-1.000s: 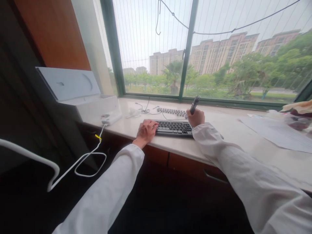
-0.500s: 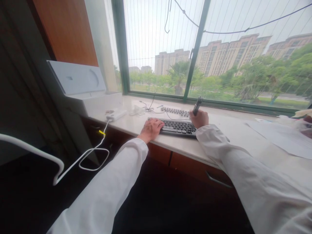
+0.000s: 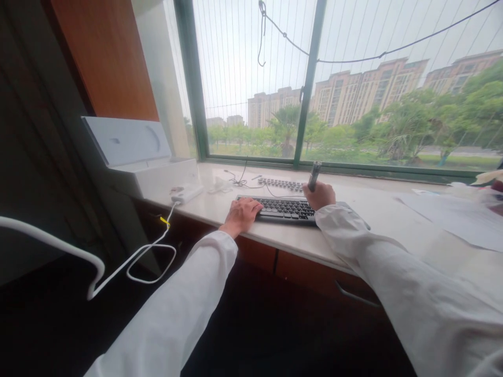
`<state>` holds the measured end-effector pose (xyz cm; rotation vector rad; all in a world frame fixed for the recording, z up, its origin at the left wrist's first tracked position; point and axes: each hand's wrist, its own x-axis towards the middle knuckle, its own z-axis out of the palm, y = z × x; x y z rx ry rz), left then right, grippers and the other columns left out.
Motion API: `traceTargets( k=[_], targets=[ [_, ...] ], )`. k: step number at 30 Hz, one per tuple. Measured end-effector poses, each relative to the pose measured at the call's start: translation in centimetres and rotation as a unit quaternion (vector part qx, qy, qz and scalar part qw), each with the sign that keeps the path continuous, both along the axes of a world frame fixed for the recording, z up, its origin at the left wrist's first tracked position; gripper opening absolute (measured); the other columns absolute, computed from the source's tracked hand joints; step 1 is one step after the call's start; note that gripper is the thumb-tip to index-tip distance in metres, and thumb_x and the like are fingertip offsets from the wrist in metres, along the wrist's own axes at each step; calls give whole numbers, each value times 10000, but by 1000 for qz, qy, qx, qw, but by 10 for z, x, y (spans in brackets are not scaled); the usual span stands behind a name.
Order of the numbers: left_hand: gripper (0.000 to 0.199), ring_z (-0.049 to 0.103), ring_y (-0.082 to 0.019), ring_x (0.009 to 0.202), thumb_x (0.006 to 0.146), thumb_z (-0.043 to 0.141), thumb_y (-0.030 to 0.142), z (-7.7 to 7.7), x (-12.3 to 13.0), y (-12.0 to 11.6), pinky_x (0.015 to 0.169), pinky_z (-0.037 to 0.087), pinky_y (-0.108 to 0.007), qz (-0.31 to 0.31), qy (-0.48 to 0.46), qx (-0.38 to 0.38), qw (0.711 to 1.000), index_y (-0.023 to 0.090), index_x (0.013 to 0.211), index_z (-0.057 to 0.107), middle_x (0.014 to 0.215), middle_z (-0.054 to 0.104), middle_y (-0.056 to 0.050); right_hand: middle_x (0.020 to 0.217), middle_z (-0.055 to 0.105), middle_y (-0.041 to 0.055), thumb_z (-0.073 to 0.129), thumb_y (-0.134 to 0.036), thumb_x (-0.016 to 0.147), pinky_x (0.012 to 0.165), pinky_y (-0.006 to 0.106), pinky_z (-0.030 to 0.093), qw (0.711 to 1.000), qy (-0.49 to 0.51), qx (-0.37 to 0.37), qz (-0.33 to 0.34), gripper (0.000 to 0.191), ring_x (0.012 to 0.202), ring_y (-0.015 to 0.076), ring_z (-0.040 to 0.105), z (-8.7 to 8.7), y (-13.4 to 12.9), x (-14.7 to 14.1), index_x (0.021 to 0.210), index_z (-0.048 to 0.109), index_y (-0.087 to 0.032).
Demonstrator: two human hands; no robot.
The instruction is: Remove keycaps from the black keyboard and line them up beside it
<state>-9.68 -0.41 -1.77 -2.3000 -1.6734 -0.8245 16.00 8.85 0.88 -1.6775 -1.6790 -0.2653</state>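
Obstacle behind keyboard: tangled cable

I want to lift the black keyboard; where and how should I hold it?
Probably mid-length on its near long edge, from the front: the keyboard lies flat with that edge facing you, and your left hand covers its left end.

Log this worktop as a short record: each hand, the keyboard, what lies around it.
Left hand: resting on the keyboard's left end
Right hand: gripping a dark handheld tool, exact type unclear, above the keyboard's right end
Keyboard: black, lying flat near the front edge
Behind keyboard: rows of small keycap-like pieces; thin dark cable
Left side: open white box; white cable with yellow tag
Right side: white paper sheets
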Motion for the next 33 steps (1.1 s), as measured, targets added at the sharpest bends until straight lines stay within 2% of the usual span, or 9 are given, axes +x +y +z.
traceTargets(
  k=[8,33],
  targets=[
    [362,524,-216,998,966,331,417,-4,-2,2,863,353,-385,3,4,15,1000,289,962,670,1028,653,-21,734,681,139,402,-448,835,616,301,382,1000,0,26,-15,421,718,259,605,-1,0,6,797,717,-173],
    [370,521,-205,1016,967,327,407,-2,0,-2,900,374,-375,13,-1,5,1000,299,991,680,1052,647,-18,758,683,135,412,-440,836,634,299,398,1000,-6,-2,3,414,743,258,622,3,-7,1,824,725,-169]
  ],
)
